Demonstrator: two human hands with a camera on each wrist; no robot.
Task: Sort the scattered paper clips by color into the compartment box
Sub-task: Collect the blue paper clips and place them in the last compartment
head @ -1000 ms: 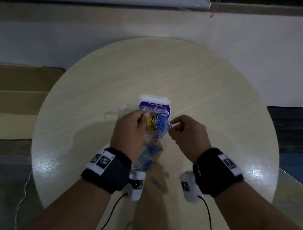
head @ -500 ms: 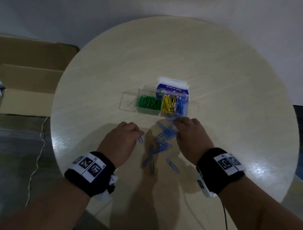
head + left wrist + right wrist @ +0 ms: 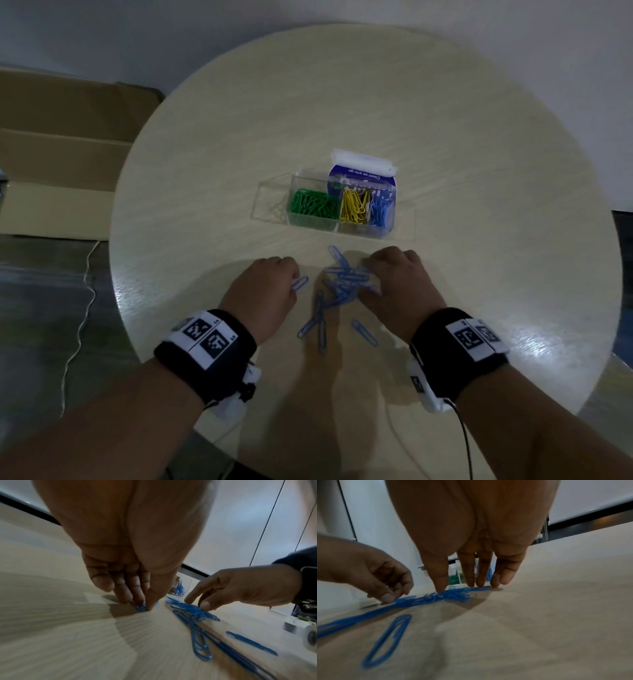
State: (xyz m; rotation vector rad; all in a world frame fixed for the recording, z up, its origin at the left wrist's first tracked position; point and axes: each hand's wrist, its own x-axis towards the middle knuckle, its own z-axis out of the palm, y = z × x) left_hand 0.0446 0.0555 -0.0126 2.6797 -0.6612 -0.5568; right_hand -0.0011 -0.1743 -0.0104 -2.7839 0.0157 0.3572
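The clear compartment box [image 3: 359,231] stands mid-table with green [image 3: 313,205], yellow [image 3: 354,207] and blue clips [image 3: 380,212] in separate sections. Several loose blue paper clips [image 3: 342,284] lie in front of it, between my hands. My left hand [image 3: 294,279] pinches a single blue clip [image 3: 141,607] between thumb and fingers, low on the table. My right hand [image 3: 368,277] rests its straight fingertips [image 3: 471,584] on the pile [image 3: 453,595], thumb on the near side. More blue clips [image 3: 363,332] lie nearer to me.
A white and blue wipes packet [image 3: 363,168] stands behind the box, whose clear lid [image 3: 270,202] lies open to its left. The round table's edge [image 3: 116,274] is close on the left. Flattened cardboard [image 3: 51,154] and a cable [image 3: 85,291] are on the floor.
Both hands have come back from the box to the loose blue clips. The left hand has taken hold of one clip and the right fingertips have settled on the pile.
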